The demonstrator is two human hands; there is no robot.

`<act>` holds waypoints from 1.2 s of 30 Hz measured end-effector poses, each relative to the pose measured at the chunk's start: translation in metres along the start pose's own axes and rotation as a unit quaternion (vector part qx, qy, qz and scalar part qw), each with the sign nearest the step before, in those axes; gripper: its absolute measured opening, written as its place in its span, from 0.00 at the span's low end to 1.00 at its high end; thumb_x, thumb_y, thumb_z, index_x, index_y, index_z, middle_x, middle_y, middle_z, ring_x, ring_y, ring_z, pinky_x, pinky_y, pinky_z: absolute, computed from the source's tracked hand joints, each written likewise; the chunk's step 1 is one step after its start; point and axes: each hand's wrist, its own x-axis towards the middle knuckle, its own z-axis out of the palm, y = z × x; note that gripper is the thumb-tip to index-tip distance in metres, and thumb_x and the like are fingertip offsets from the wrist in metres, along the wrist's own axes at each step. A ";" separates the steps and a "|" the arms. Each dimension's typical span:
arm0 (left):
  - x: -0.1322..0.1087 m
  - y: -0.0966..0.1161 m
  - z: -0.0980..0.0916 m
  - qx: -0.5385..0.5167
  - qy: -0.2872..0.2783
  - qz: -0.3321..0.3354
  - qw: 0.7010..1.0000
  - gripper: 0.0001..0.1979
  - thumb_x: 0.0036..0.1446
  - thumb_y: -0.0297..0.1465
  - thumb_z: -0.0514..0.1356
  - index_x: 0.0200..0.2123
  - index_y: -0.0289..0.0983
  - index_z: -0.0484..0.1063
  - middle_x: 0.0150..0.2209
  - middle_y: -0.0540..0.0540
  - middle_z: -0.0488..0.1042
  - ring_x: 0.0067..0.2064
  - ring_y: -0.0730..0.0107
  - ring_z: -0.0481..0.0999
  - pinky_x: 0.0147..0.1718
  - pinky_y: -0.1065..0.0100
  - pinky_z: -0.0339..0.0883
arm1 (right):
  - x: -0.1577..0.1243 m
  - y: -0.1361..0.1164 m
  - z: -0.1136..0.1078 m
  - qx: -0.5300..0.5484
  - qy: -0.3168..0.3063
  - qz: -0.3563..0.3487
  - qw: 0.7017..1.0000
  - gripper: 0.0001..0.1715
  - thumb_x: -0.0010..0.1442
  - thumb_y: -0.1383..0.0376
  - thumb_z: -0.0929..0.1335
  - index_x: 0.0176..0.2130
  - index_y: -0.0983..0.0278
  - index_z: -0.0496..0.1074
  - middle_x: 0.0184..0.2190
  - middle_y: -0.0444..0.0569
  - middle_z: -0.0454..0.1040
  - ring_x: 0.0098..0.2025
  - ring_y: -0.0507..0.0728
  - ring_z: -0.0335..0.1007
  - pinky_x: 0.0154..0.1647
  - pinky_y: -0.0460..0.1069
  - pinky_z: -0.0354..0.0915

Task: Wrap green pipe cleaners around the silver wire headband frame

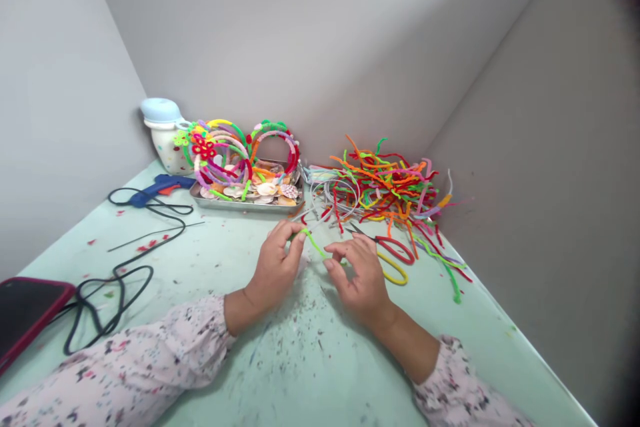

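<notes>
A short bright green pipe cleaner stretches between my two hands above the table. My left hand pinches its upper left end between thumb and forefinger. The lower right end meets the thumb and fingertips of my right hand, which are closed on it. Just beyond my right hand lie scissors with one red and one yellow handle loop, their blades partly behind the fingers. Clear plastic hoops rest behind my hands.
A metal tray holds shells and colourful wrapped hoops. Right of it is a heap of pipe cleaners. At left are a blue glue gun, a black cord, a red-edged phone and a blue-lidded white cup.
</notes>
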 end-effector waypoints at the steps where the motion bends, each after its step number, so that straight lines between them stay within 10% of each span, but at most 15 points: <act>1: 0.000 0.000 0.000 0.000 0.005 -0.003 1.000 0.07 0.62 0.30 0.50 0.38 0.37 0.67 0.36 0.47 0.69 0.42 0.67 0.69 0.43 0.67 0.61 | 0.000 0.000 -0.001 -0.002 0.010 -0.006 1.000 0.07 0.60 0.66 0.66 0.41 0.61 0.69 0.29 0.45 0.71 0.34 0.56 0.68 0.53 0.60 0.56; 6: 0.001 -0.001 0.000 -0.004 0.011 -0.013 1.000 0.08 0.62 0.30 0.50 0.38 0.36 0.68 0.36 0.48 0.69 0.40 0.68 0.69 0.42 0.68 0.61 | -0.002 -0.006 -0.006 -0.011 0.072 -0.082 0.994 0.13 0.56 0.68 0.68 0.43 0.63 0.69 0.38 0.52 0.73 0.44 0.61 0.67 0.46 0.59 0.62; 11: 0.000 0.001 0.000 -0.024 0.006 -0.027 0.999 0.08 0.63 0.31 0.50 0.38 0.36 0.68 0.35 0.48 0.69 0.39 0.68 0.68 0.41 0.68 0.61 | -0.004 -0.010 -0.002 0.049 -0.087 -0.157 0.982 0.09 0.58 0.68 0.66 0.41 0.62 0.71 0.36 0.50 0.75 0.38 0.56 0.69 0.39 0.52 0.67; 15: -0.003 0.003 0.000 -0.059 -0.008 -0.046 0.997 0.08 0.63 0.32 0.51 0.38 0.36 0.67 0.34 0.48 0.68 0.38 0.68 0.68 0.39 0.69 0.61 | -0.004 -0.004 0.006 0.038 -0.165 -0.087 0.982 0.12 0.61 0.67 0.64 0.45 0.62 0.72 0.44 0.52 0.75 0.45 0.57 0.70 0.47 0.53 0.67; 21: -0.005 0.004 0.001 -0.115 -0.047 -0.055 0.991 0.09 0.63 0.34 0.51 0.36 0.36 0.67 0.32 0.50 0.66 0.36 0.70 0.66 0.38 0.70 0.60 | -0.001 0.008 0.010 0.024 -0.047 0.013 0.999 0.12 0.61 0.69 0.65 0.46 0.62 0.70 0.41 0.52 0.75 0.45 0.59 0.69 0.47 0.56 0.66; 36: -0.006 0.009 -0.002 -0.077 -0.122 0.002 0.989 0.09 0.63 0.30 0.50 0.36 0.36 0.69 0.33 0.49 0.66 0.37 0.69 0.68 0.39 0.68 0.60 | 0.000 0.001 0.004 -0.037 0.103 -0.062 0.992 0.11 0.55 0.74 0.69 0.38 0.60 0.71 0.33 0.48 0.70 0.35 0.56 0.67 0.35 0.52 0.67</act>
